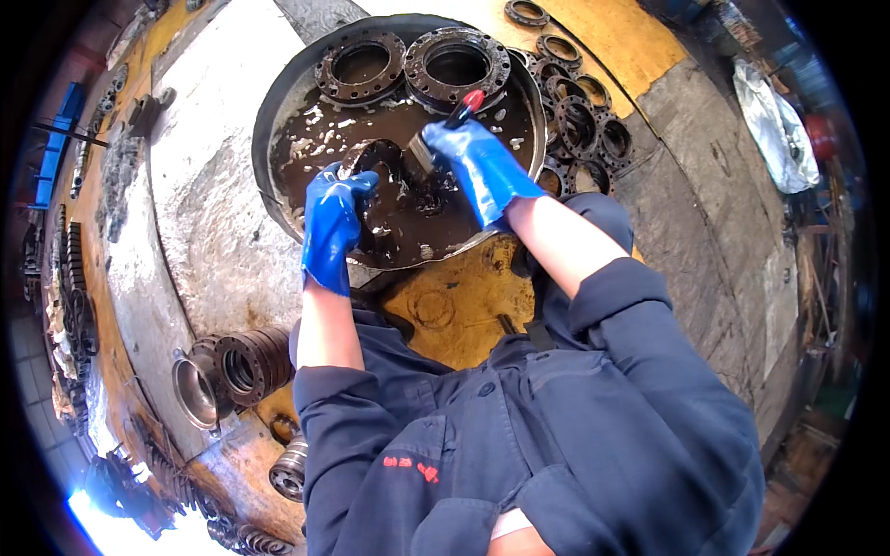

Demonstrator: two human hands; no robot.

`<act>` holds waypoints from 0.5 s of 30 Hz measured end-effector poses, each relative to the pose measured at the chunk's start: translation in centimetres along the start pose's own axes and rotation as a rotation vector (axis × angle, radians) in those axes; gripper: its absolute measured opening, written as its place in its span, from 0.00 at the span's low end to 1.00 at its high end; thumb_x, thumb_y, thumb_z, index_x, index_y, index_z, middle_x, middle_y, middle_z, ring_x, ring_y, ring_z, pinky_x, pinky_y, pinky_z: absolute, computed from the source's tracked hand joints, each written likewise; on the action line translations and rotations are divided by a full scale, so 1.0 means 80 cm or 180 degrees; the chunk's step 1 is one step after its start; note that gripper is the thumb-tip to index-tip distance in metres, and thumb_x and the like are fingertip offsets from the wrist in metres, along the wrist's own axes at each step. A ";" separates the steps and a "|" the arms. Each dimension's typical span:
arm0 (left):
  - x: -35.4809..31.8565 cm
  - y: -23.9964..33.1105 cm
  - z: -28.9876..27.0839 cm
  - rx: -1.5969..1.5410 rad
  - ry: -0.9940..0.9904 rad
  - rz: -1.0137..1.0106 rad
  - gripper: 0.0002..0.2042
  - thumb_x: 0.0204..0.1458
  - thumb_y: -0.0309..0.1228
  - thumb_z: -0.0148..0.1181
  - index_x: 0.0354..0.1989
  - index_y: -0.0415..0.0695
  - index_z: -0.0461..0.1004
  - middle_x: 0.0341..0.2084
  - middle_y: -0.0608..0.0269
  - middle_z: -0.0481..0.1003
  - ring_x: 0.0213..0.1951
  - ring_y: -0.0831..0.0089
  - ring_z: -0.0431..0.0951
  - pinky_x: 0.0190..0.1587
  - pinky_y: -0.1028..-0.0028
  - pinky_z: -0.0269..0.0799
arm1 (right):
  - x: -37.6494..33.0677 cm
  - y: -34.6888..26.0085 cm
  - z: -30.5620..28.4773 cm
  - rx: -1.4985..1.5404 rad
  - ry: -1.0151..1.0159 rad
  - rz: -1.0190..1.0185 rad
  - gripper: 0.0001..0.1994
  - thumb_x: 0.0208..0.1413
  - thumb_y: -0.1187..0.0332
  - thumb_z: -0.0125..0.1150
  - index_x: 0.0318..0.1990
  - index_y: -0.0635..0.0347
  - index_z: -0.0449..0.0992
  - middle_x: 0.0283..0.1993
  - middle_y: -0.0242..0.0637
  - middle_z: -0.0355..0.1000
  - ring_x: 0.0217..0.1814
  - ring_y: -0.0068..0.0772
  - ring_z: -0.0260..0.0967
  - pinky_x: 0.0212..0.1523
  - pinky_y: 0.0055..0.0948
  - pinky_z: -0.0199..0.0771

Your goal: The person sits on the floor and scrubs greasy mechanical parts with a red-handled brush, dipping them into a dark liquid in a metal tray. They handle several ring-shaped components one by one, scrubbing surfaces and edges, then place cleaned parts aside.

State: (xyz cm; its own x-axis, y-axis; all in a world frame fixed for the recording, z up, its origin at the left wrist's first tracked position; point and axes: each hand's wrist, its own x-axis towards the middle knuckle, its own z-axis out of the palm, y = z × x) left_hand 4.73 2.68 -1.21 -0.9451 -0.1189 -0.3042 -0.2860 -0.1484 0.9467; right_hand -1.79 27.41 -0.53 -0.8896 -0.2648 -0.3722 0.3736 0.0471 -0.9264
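The left hand (pixel 332 222), in a blue glove, has its grip closed on a dark ring part (pixel 371 162), holding it tilted on edge in the middle of the pan (pixel 278 111), so that its inner face meets the brush and the drips fall back in. The right hand (pixel 477 162), also gloved, has its grip closed round a red-handled brush (pixel 445 125), bristles down at the part. Brown, oily liquid (pixel 408 120) fills the pan. Two flanges (pixel 362 65) lie at the far side of the pan. More rings (pixel 579 120) are stacked to the right, outside it, and cylinders (pixel 232 371) lie near left on the floor.
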 end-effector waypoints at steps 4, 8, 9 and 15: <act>-0.021 0.003 0.017 0.0305 -0.0042 0.0187 0.23 0.49 0.17 0.70 0.56 0.33 0.80 0.41 0.60 0.84 0.38 0.73 0.82 0.43 0.75 0.78 | -0.056 -0.096 0.011 -0.0193 0.0365 -0.0709 0.15 0.64 0.56 0.61 0.38 0.60 0.83 0.33 0.32 0.79 0.35 0.27 0.72 0.40 0.32 0.71; -0.004 -0.006 -0.008 0.0938 -0.0563 0.0166 0.28 0.46 0.16 0.72 0.60 0.35 0.78 0.42 0.61 0.84 0.38 0.73 0.83 0.39 0.72 0.81 | -0.048 -0.116 0.020 -0.0658 -0.0085 -0.0669 0.16 0.62 0.54 0.62 0.37 0.60 0.84 0.32 0.33 0.79 0.34 0.27 0.72 0.40 0.32 0.71; 0.007 -0.013 -0.021 0.0717 -0.0691 0.0144 0.28 0.45 0.15 0.72 0.60 0.35 0.78 0.42 0.61 0.84 0.39 0.73 0.83 0.42 0.72 0.81 | -0.043 -0.114 0.029 -0.0755 -0.0208 -0.0643 0.17 0.62 0.54 0.63 0.37 0.60 0.84 0.32 0.33 0.79 0.34 0.28 0.72 0.40 0.33 0.71; 0.013 -0.030 -0.034 0.0831 -0.0301 0.0183 0.30 0.43 0.11 0.70 0.60 0.36 0.78 0.43 0.60 0.84 0.41 0.70 0.85 0.43 0.71 0.82 | -0.020 -0.085 0.029 -0.1044 -0.0356 -0.0212 0.18 0.60 0.51 0.64 0.37 0.59 0.85 0.31 0.34 0.79 0.33 0.29 0.72 0.39 0.33 0.72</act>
State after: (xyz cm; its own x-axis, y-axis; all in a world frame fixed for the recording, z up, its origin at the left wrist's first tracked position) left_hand 4.91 0.24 -4.11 -0.9680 -0.0257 -0.2496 -0.2509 0.1155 0.9611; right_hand -2.30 25.27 6.51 -0.8681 -0.3807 -0.3187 0.1953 0.3283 -0.9242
